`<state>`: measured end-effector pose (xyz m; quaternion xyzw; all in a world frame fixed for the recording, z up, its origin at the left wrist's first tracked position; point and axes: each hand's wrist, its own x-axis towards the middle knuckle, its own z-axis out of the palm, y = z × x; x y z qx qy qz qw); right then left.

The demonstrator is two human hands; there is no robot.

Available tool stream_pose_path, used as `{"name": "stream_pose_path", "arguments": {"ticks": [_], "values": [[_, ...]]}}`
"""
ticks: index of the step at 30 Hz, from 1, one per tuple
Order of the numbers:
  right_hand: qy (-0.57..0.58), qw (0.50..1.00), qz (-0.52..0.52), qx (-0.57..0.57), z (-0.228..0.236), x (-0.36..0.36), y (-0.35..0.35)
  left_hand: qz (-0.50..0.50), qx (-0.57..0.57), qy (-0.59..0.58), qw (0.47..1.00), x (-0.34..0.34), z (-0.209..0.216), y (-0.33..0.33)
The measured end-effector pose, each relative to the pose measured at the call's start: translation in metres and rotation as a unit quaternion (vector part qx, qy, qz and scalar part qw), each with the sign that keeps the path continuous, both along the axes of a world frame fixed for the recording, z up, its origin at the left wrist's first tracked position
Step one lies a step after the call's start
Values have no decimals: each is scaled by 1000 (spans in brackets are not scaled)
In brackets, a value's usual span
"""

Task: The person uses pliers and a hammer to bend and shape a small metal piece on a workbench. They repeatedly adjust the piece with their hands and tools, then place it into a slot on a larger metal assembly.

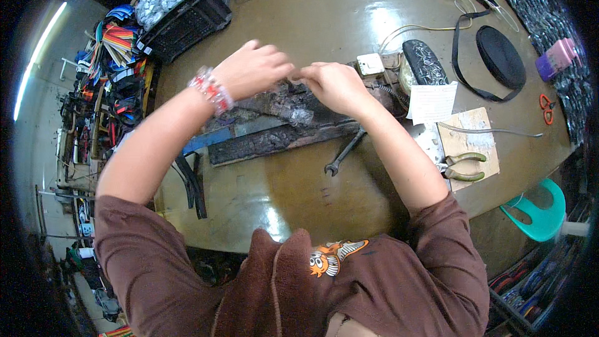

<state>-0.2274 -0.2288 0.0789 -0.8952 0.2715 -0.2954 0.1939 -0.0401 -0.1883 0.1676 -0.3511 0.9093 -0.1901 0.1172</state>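
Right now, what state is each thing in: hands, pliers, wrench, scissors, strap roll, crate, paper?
Left hand: raised, blurred; grip unclear.
Right hand: fingers bent, tips near the left hand.
Green-handled pliers: handles spread apart.
Wrench: lying on the table.
Orange-handled scissors: blades unclear.
Black strap roll: coiled, one length loose.
Black crate: filled with clear plastic.
Paper: unfolded.

Both arms reach over the bench point(299, 200), elbows bent. Left forearm point(159, 134) crosses the left edge, slanting inward; right forearm point(396, 150) angles in from the near edge. Wrists turned inward: left wrist point(231, 81), right wrist point(362, 103). Left grip point(259, 68): back uppermost, fingers bent, outline blurred. Right grip point(337, 84): back uppermost, fingers curled, tips directed at the left grip. Grips nearly meet, nearer the bench's left edge than its right. Fingertip contact: not resolvable.
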Motion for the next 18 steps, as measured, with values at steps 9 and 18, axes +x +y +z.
{"name": "stream_pose_path", "arguments": {"ticks": [9,18], "values": [[42,997,-19,-57,2,3,12,255,-37,539,802,-8,-63,46],[39,996,-18,-84,0,2,12,194,-174,458,850,-20,-74,42]]}}
